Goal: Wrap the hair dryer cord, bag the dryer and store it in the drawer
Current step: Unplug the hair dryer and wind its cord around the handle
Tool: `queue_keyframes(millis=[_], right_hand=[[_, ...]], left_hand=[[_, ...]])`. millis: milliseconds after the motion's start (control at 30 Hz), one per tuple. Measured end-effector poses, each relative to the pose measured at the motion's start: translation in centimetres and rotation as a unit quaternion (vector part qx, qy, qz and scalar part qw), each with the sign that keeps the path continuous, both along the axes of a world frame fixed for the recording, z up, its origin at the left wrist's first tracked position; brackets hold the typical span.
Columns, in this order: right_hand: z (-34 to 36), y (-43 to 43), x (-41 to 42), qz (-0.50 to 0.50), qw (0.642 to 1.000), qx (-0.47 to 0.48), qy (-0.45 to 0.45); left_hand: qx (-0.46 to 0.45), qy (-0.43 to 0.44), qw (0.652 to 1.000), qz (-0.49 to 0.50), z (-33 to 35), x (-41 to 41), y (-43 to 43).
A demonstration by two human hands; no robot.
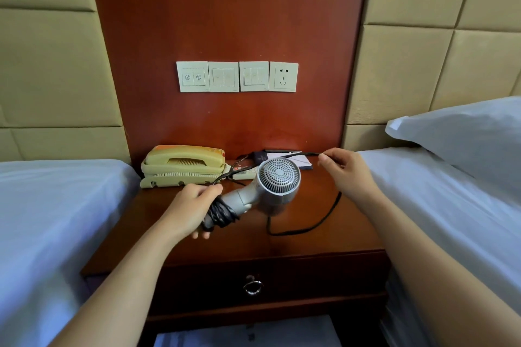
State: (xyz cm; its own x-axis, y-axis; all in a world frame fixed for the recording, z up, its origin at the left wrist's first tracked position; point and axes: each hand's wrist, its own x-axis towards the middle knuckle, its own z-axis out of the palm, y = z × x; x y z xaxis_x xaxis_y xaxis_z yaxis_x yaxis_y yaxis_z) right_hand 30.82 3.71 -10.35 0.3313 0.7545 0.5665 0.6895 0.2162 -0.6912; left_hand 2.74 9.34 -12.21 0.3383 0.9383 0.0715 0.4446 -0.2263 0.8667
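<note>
Left hand (pixel 194 205) grips silver dryer (pixel 270 186), cord (pixel 222 213) coiled; right hand (pixel 345 170) pinches cord.

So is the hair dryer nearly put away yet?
Not yet. Some cord is already looped round the hair dryer handle, gripped by the left hand. The right hand pinches the loose cord, pulling it out for more loops. No bag is visible, and the drawer is shut.
</note>
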Motion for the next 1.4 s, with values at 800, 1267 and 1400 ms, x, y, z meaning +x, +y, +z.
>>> queue_keyframes(millis=[800,1267,1400], right_hand=[[-2.5,0.3,-3.8,0.050,0.916,-0.260,-0.301],[-3.5,1.4,-9.9,0.206,0.947,-0.241,-0.057],[-3.4,1.7,-9.8,0.185,0.957,-0.210,-0.082]], left_hand=[[-0.139,-0.329,0.930,0.082,-0.8,0.4,1.5],[-0.214,-0.381,0.899,-0.032,0.5,2.7,-0.9],[-0.227,-0.396,0.889,-0.031,0.6,2.1,-0.7]])
